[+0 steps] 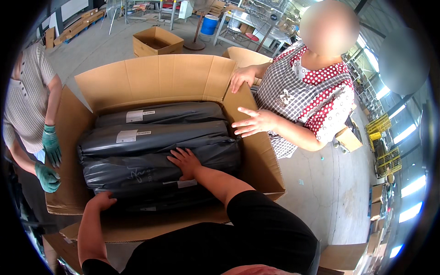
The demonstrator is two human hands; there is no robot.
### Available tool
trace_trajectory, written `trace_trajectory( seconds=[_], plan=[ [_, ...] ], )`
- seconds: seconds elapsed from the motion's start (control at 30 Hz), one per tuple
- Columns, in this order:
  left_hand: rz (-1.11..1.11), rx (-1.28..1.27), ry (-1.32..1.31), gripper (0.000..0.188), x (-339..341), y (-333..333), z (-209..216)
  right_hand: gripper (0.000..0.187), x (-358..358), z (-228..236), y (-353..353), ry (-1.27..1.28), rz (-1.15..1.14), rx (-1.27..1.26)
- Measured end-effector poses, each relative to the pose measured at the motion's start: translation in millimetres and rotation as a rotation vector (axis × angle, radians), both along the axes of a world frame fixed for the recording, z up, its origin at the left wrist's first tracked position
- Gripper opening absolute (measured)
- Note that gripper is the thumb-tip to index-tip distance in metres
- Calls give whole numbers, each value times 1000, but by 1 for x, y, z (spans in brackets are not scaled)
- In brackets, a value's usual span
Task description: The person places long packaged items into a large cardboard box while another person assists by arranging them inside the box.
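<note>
Several long packages wrapped in black plastic lie side by side in a large open cardboard box. White labels show on the two far packages. My right hand lies flat with fingers spread on top of a nearer black package. At the near left end of the packages, my left hand is curled against the black plastic, its fingertips partly hidden. Below my right wrist, another black package sits low along the near wall, partly covered by my arm.
At the right, a co-worker in a checked apron rests one hand on the box rim and holds the other over it. Another person's green-gloved hands are by the left flap. Behind are an empty carton and a blue drum.
</note>
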State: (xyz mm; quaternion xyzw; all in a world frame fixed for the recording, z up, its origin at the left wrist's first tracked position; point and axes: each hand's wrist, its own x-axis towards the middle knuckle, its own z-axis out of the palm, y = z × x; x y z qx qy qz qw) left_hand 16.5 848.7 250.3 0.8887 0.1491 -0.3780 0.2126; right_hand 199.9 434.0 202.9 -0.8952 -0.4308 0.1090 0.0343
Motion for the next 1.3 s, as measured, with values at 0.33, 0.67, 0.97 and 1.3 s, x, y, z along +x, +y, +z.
trace_trajectory(
  seconds=[0.33, 0.67, 0.97, 1.3],
  plan=[
    [-34, 8, -19, 59, -1, -4, 6, 112, 2, 0, 1, 10, -1, -28],
    [4, 14, 12, 54, -3, -15, 26, 113, -1, 2, 2, 27, -6, -51],
    [-81, 97, -174, 53, -4, -20, 43, 97, -17, 88, -33, -121, 140, -76],
    [-188, 207, -140, 47, -14, -27, 77, 75, -69, 189, -190, -237, -451, -28]
  ],
)
